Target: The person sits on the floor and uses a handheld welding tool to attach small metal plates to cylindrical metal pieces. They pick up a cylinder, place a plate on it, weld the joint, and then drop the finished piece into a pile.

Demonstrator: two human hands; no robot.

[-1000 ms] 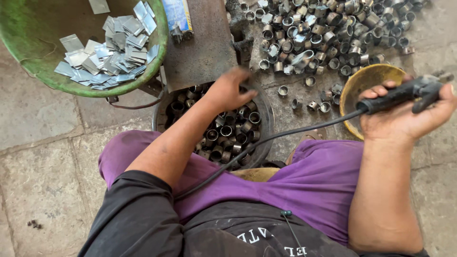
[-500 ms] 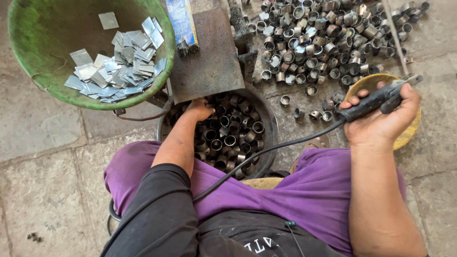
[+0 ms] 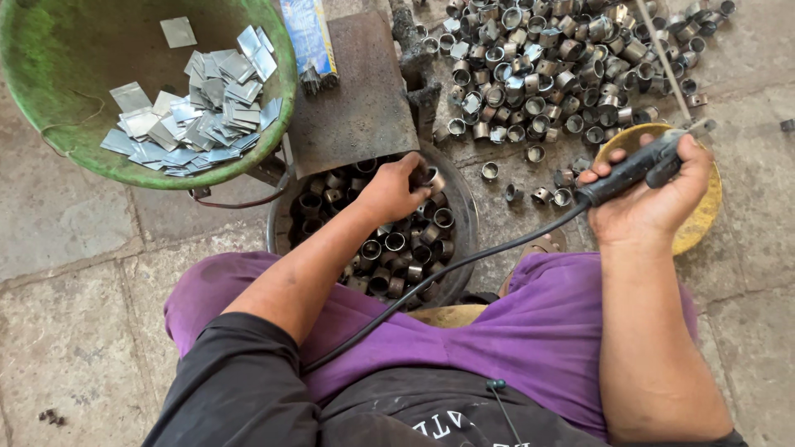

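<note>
My left hand (image 3: 396,189) reaches over a round dark pan (image 3: 458,199) full of short metal tube rings, its fingers closed on one ring (image 3: 432,179) at the pan's far edge. My right hand (image 3: 654,194) grips a black welding electrode holder (image 3: 633,167) with a thin rod (image 3: 662,58) sticking out ahead and a black cable (image 3: 464,263) trailing back across my purple-clad lap. A yellow bowl (image 3: 704,217) lies under the right hand.
A green basin (image 3: 66,157) at the far left holds several flat metal squares (image 3: 199,124). A rusty steel plate (image 3: 356,91) lies ahead of the pan. A heap of loose metal rings (image 3: 546,66) covers the stone floor at the upper right. A blue packet (image 3: 308,33) lies by the basin.
My left hand has moved from the pan's left side to its far right edge and closed on a ring. My right hand with the holder stays over the yellow bowl.
</note>
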